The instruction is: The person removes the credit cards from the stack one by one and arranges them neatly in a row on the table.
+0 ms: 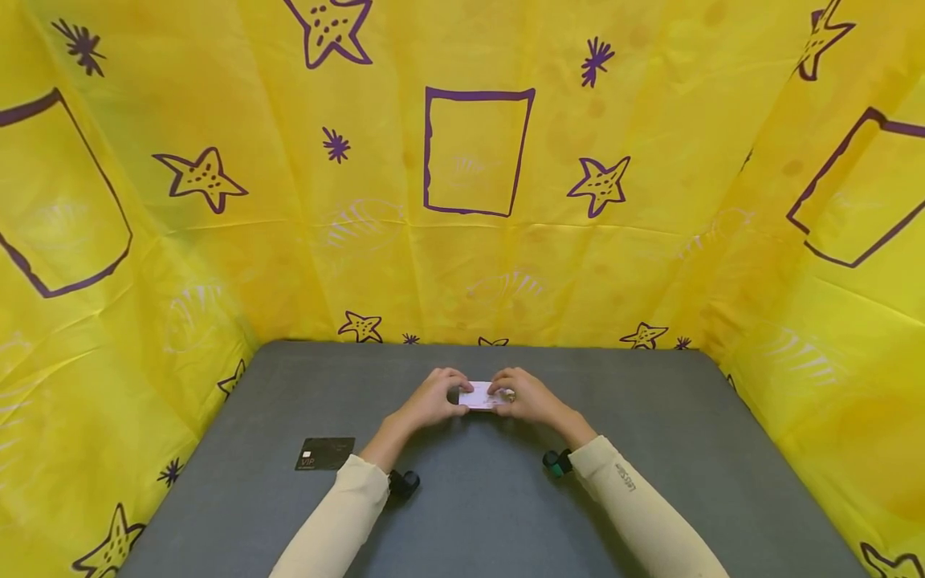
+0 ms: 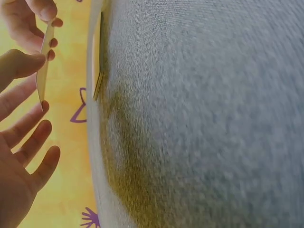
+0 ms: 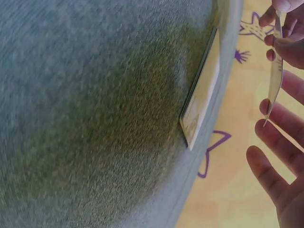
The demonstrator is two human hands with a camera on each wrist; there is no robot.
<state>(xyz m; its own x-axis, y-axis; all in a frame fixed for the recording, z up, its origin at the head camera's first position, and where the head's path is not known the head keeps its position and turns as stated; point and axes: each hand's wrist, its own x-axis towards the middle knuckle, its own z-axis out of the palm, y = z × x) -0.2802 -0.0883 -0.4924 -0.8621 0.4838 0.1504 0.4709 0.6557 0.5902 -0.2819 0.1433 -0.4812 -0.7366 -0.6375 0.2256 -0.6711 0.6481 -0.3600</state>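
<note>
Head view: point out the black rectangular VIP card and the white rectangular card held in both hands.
Black rectangular VIP card (image 1: 326,454): head view, middle of its face.
White rectangular card (image 1: 478,396): head view, middle of visible face.

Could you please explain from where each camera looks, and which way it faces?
Head: worn on the head, facing forward and down at the table; left hand, right hand and sleeves show.
Left wrist: on that wrist, facing the held card across the table; left hand nearer, right hand above in frame.
Right wrist: the mirrored view; right hand nearer.
Both wrist views share the held card and a flat object on the table.
</note>
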